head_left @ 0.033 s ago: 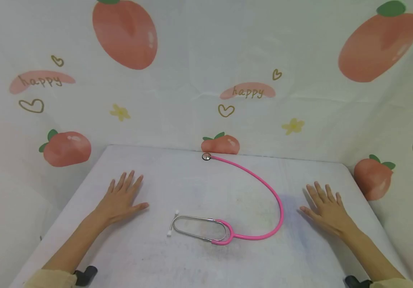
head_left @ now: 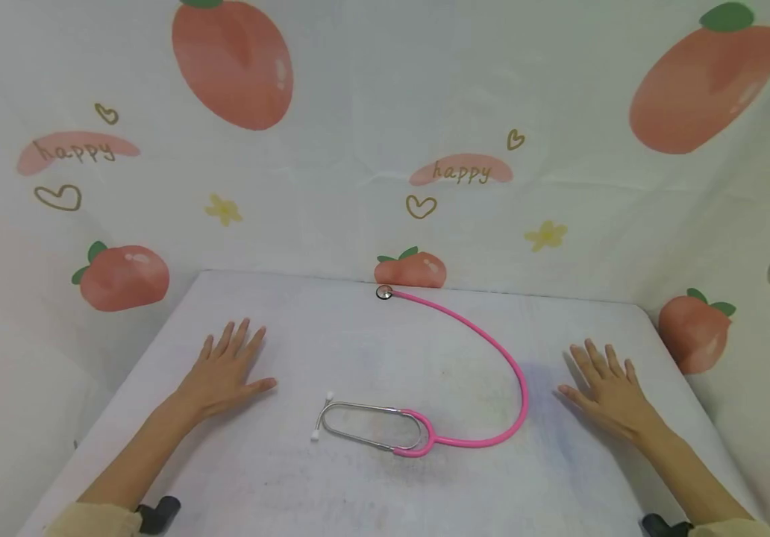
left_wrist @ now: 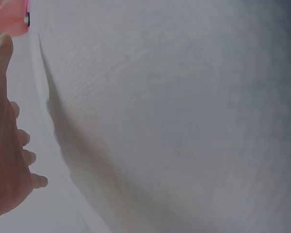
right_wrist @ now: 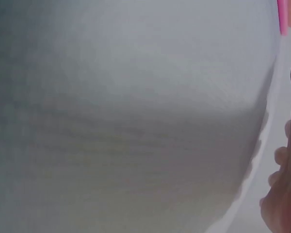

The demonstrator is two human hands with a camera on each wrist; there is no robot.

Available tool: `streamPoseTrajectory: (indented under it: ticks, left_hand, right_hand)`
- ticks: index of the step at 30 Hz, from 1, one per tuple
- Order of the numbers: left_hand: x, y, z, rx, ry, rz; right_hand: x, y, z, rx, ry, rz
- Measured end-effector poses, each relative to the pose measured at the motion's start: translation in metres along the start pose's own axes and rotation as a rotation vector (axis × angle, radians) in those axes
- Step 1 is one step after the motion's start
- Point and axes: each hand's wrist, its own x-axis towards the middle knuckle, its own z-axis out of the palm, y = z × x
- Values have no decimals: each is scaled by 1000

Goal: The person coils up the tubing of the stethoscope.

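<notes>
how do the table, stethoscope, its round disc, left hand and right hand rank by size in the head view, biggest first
Largest to smallest, by overall spread:
1. table
2. stethoscope
3. left hand and right hand, too alike to rank
4. round disc

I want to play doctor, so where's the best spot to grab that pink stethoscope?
Probably grip the stethoscope by its pink tube, at the bend sticking out farthest right. Come from the right with the right hand: the curve bulges toward it, looks slim enough to pinch, and nothing lies between.
</notes>
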Motion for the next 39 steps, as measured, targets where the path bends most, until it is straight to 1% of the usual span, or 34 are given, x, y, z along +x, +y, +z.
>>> streamPoseTrajectory:
  ticks: [5,8,12,15,21,24,30,34,39]
  left_hand:
    - [-1,3,-3,-20,0,11]
    - [-2,5,-4,-18,13,21]
    - [-5,7,-4,-20,26,31]
    - [-5,12,-2,-17,29,54]
    - [-6,27,3,-12,43,120]
    - [-7,36,5,-38,64,156]
    - [-7,54,7,-118,114,235]
    - [-7,63,10,-142,107,274]
    - [-8,72,18,-145,77,314]
  right_hand:
    - [-4,0,-2,-5,6,2]
    - [-6,1,-4,-7,20,-12]
    - [-6,0,-4,8,43,-51]
    - [-6,-1,-4,25,62,-99]
    - [-8,-6,-2,74,77,-182]
    - [-8,-11,-1,85,94,-201]
    - [-9,-25,0,92,134,-248]
    - [-9,-35,1,102,164,-276]
    - [-10,-46,2,99,162,-264]
